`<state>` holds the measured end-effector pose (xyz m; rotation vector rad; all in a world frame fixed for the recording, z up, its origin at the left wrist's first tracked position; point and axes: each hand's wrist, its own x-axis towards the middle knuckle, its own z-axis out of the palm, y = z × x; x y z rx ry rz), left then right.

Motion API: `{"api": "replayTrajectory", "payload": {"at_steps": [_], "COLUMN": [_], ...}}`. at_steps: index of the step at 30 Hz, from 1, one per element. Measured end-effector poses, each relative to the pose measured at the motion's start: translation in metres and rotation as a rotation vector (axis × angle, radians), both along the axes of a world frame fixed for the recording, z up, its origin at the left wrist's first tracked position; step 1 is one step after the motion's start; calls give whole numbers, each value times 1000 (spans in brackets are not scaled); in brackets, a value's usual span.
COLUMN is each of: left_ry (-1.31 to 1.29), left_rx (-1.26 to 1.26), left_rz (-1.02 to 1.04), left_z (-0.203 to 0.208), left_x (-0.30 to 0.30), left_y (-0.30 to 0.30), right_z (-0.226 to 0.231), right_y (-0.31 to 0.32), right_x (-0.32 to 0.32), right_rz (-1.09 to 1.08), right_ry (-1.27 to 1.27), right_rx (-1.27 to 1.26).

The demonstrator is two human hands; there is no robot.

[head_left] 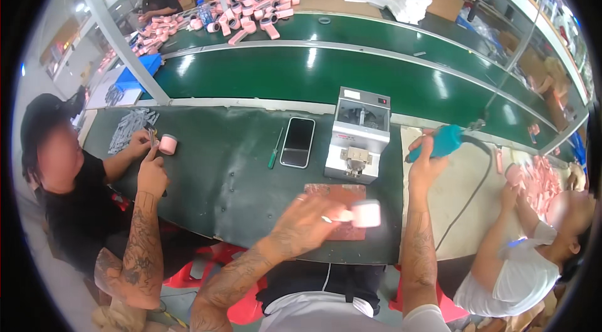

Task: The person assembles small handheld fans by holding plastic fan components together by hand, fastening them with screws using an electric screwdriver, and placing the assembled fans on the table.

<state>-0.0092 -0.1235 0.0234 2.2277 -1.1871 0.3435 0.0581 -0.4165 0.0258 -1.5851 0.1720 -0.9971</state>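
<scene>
My left hand (pixel 304 219) is closed around the narrow end of a small pink-and-white plastic part (pixel 367 213), smeared by motion. The part is over a reddish-brown mat (pixel 318 190) on the dark green bench. Raised at the right, my right hand (pixel 423 166) wraps round a teal electric screwdriver (pixel 446 141) with a dark cord. It hangs from a hook and line; its tip cannot be made out. Between and beyond my hands stands a grey-and-white screw feeder (pixel 359 134).
A phone (pixel 298 142) and a green-handled screwdriver (pixel 276 149) lie left of the feeder. At left a co-worker handles a pink part (pixel 167 144) near grey strips (pixel 133 128). Another sits right by pink pieces (pixel 540 181). Beyond runs a green conveyor (pixel 251 75) with heaped pink parts (pixel 254 11).
</scene>
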Motion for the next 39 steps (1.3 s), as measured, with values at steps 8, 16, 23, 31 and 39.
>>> {"api": "replayTrajectory", "payload": {"at_steps": [8,16,23,31,39], "left_ry": [-106,-249,152,203,216], "left_rx": [-122,53,-581,-510,-381], "left_rz": [662,823,595,621,660], "left_z": [-20,-20,-55,-87,-79], "left_x": [75,134,175,182,179], "left_y": [151,194,84,65,67], "right_z": [-23,-32,-30,-43,-36], "right_y": [13,19,36,36,45], "right_x": [-14,-19,-21,-23,-14], "right_rz": [163,234,282,211,231], "right_ry": [-7,53,77,87,23], "right_rx": [-6,67,174,69,-95]}}
